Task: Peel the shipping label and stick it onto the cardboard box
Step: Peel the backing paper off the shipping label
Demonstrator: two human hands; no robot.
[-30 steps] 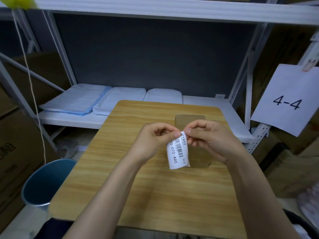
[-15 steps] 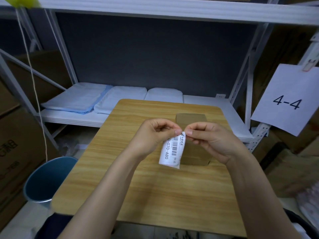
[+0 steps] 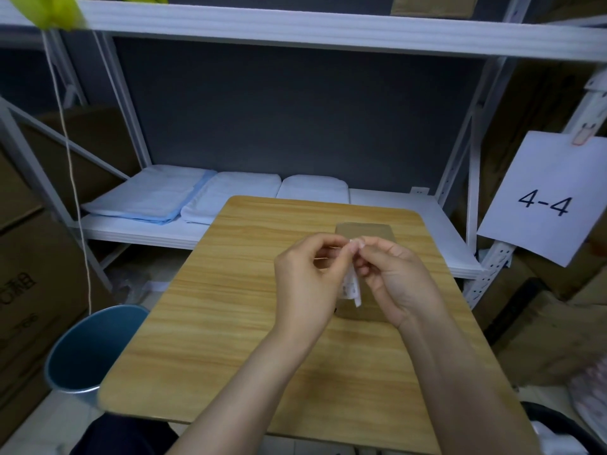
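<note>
A small brown cardboard box (image 3: 364, 232) stands on the wooden table (image 3: 230, 316), mostly hidden behind my hands. Above and in front of it I hold a white shipping label (image 3: 352, 287), turned nearly edge-on so little of its print shows. My left hand (image 3: 308, 280) pinches the label's top corner between thumb and forefinger. My right hand (image 3: 394, 274) pinches the same top corner from the other side, fingertips touching those of the left. The label hangs down between both hands.
A blue waste bin (image 3: 88, 349) stands on the floor left of the table. Behind the table, a white shelf (image 3: 138, 231) holds folded pale-blue and white cloths (image 3: 210, 198). A paper sign reading 4-4 (image 3: 545, 201) hangs at right. Cardboard cartons line both sides.
The label has turned from facing me, barcode readable, to nearly edge-on between my hands. Both hands stay pinched together at its top corner over the box.
</note>
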